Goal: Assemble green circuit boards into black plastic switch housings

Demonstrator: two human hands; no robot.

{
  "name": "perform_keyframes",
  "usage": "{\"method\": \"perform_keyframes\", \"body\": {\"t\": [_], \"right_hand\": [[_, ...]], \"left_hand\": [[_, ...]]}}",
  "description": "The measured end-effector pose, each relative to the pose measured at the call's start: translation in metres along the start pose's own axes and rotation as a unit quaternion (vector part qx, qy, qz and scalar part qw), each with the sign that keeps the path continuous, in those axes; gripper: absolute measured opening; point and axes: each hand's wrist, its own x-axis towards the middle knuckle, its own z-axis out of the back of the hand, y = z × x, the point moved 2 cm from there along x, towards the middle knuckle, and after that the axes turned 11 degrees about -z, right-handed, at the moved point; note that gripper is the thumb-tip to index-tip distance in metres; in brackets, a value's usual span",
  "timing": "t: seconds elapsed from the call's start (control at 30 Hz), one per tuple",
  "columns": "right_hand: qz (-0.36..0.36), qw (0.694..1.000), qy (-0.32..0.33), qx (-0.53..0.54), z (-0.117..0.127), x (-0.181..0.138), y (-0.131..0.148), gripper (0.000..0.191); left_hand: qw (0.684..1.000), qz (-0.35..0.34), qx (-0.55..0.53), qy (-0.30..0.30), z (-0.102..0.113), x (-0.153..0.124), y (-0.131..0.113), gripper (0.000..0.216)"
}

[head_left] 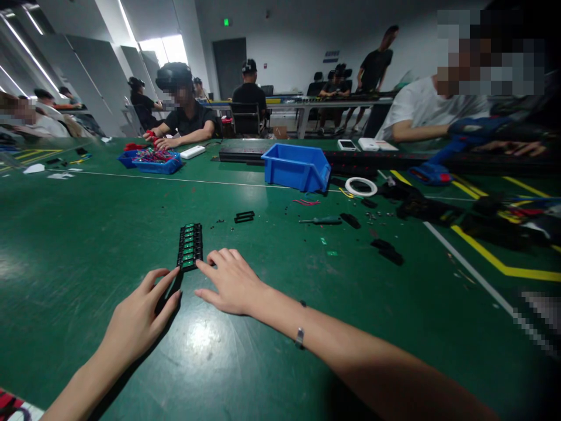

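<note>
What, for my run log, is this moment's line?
left hand: open, at near-left corner of black frame | right hand: open, at its near-right corner | black frame: on green table, holding green pieces

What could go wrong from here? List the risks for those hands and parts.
The left hand and right hand have fingertips at the near corners of the black-and-green strip, so an uneven push might twist it. Small green pieces lie loose near the screwdriver and could get knocked aside.

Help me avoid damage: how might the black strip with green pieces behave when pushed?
The black strip probably slides rather than rolls, lying flat on the table. It may separate, since it shows repeated small sections. Probably light, being small.
</note>
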Motion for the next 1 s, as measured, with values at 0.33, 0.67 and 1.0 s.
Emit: {"method": "perform_keyframes", "body": {"t": [0.33, 0.67, 1.0], "right_hand": [[-0.002, 1.0, -0.002, 0.001, 0.0001, 0.001, 0.0002, 0.056], [-0.002, 1.0, -0.004, 0.0, 0.0004, 0.0019, 0.0009, 0.057], [-0.001, 1.0, -0.003, 0.004, 0.0003, 0.0021, 0.0009, 0.057]], "left_hand": [[1.0, 0.006, -0.004, 0.001, 0.0011, 0.0022, 0.0004, 0.05], [1.0, 0.016, -0.018, 0.004, 0.0028, 0.0019, -0.0003, 0.05], [1.0, 0.014, -0.02, 0.002, 0.0034, 0.0017, 0.0001, 0.049]]}}
